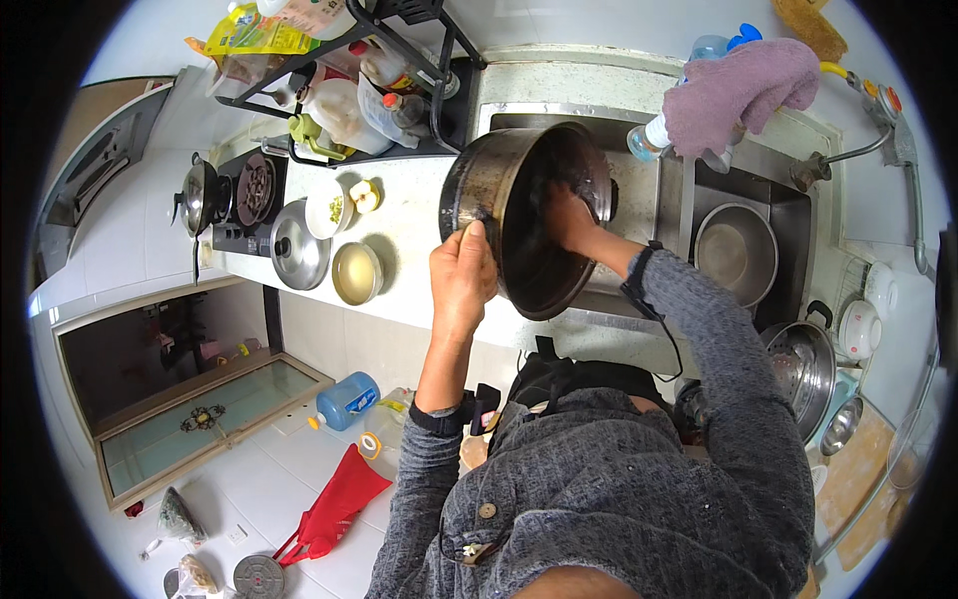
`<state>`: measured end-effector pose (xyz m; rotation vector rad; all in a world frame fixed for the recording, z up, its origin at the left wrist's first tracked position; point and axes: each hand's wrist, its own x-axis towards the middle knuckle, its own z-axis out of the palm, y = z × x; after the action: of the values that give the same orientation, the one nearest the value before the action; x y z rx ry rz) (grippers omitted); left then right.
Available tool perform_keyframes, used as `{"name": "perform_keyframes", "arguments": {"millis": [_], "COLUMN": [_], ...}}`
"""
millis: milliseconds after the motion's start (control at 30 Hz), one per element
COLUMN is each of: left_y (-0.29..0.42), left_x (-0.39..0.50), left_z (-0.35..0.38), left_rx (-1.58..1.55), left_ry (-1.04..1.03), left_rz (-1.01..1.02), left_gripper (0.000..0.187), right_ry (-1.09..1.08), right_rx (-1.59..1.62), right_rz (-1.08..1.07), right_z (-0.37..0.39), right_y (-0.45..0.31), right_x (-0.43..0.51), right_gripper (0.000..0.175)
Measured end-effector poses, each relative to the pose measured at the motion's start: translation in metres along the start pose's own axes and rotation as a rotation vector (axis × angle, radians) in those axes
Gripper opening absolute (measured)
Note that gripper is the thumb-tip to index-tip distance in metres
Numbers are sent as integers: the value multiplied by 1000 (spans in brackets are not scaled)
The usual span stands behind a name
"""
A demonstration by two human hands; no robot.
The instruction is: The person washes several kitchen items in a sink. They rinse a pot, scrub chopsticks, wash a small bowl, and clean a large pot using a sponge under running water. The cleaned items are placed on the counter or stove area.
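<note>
A large, dark-stained metal pot (479, 176) is tilted on its side over the left sink basin, its mouth turned to the right. My left hand (465, 273) grips the pot at its near left side, thumb on top, where a handle is mostly covered. Inside the pot, my right hand (569, 217) reaches against the inner wall; its fingers are blurred and in shadow, so whether they hold anything cannot be told. A metal basin (736, 251) sits in the right sink basin. Above the divider, a purple cloth (737, 93) hangs over bottles.
On the counter (408, 224) to the left are a bowl of yellowish liquid (357, 274), a white bowl with chopped green pieces (327, 210), a cut apple (364, 196) and a pot lid (301, 245). A black rack (449, 67) holds bottles. A steel colander (804, 374) stands at the right.
</note>
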<state>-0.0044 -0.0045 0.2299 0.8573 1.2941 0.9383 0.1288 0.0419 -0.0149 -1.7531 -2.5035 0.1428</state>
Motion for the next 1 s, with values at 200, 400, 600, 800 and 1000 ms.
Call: {"name": "perform_keyframes", "arguments": {"millis": [200,400,600,800,1000], "left_y": [-10,-2,-4,-16,-14], "left_x": [6,8,4,8,12], "left_z": [8,-8,-5,5,2], "left_rx": [-33,-65,-72,-75,347], "left_ry": [-32,-56,-85,-64,87], "left_rz": [24,-69,-33,5,197], "left_gripper": [41,43,44,40,37], "right_ry": [-185,207,-125,-509,-216], "right_rx": [257,874,561,416,1954], "right_rz": [-576,-276,424,-207,184], "right_z": [-7,-60,17,13,-96], "right_y": [-39,-45,6,-32,-78], "right_x": [23,65,86,18,-60], "right_gripper": [33,17,28,27,29]}}
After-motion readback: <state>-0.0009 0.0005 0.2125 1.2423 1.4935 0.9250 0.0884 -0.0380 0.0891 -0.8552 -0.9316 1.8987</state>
